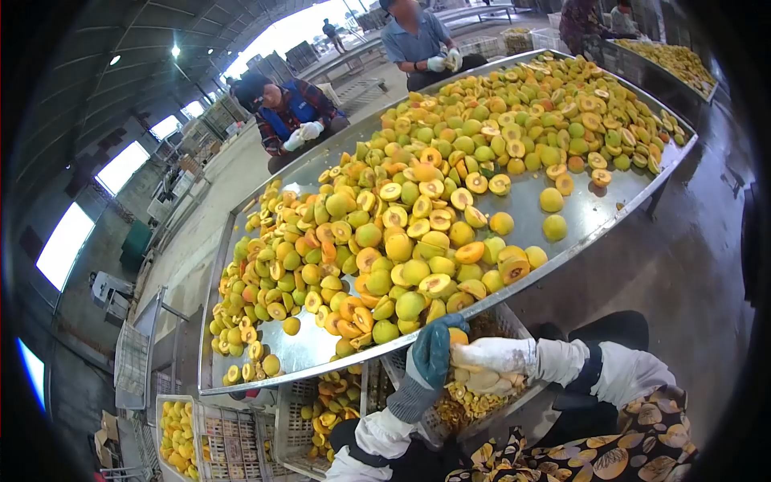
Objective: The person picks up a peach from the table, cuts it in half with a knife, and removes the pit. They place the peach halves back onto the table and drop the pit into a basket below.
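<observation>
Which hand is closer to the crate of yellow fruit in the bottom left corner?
Left: the blue-gloved hand, around a fruit, is nearer the crate; the white-gloved hand is farther right.

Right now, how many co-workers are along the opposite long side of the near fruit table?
2: a person in a blue vest, toward the left; a person in a cap, farther right.

Across from you, worker in blue vest [299, 108] and another in grey-blue shirt [411, 40] faced your way; small figure [330, 34] stood far behind. Bright window [120, 167] showed on your left, dark green container [136, 245] near wall, lamp [176, 51] lit overhead.
</observation>
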Demonstrator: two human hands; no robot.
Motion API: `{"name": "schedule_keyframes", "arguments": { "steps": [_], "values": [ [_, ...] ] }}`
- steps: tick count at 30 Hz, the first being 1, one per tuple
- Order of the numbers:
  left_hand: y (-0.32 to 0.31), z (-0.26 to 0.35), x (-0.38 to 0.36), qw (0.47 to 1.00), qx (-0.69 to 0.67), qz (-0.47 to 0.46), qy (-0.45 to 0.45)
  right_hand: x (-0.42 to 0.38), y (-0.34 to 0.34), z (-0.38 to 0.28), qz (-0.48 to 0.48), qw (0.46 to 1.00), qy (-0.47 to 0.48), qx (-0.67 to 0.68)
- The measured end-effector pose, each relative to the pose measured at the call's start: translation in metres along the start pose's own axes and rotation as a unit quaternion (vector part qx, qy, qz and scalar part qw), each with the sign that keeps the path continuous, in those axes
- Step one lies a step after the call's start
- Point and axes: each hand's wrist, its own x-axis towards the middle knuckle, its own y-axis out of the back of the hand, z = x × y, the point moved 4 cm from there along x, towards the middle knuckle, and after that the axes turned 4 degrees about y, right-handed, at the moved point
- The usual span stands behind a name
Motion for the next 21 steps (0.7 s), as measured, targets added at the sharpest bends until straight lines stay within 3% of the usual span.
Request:
{"name": "schedule_keyframes", "arguments": {
  "steps": [4, 8, 10, 12, 13, 15, 16, 20, 21],
  "values": [
    [0.01, -0.009, -0.005, 0.998, 0.065, -0.024, -0.012, 0.005, 0.001, 0.009, 0.022, 0.994, -0.043, -0.099],
    [0.017, 0.011, -0.015, 0.995, 0.094, 0.011, 0.039, 0.011, -0.002, 0.008, 0.038, 0.975, 0.015, -0.217],
    [0.021, 0.012, -0.019, 0.996, 0.088, 0.025, 0.019, 0.015, -0.006, 0.012, 0.031, 0.97, 0.029, -0.24],
    [0.024, 0.013, -0.029, 0.997, 0.059, 0.052, 0.028, 0.02, -0.018, 0.017, -0.015, 0.994, -0.012, -0.11],
    [0.027, 0.024, -0.034, 0.993, 0.083, 0.079, -0.02, 0.022, -0.021, 0.024, -0.037, 0.998, -0.033, -0.039],
    [0.033, 0.031, -0.04, 0.962, 0.16, 0.084, -0.204, 0.055, -0.001, 0.076, -0.091, 0.994, -0.007, 0.062],
    [0.035, 0.035, -0.044, 0.955, 0.2, 0.075, -0.206, 0.056, -0.001, 0.097, -0.095, 0.993, -0.02, 0.071],
    [0.034, 0.038, -0.049, 0.994, 0.067, 0.069, -0.049, 0.071, 0.008, 0.103, -0.115, 0.992, -0.033, 0.047],
    [0.037, 0.024, -0.05, 0.998, 0.044, 0.053, 0.008, 0.067, 0.003, 0.078, -0.091, 0.993, 0.025, -0.066]
  ]
}}
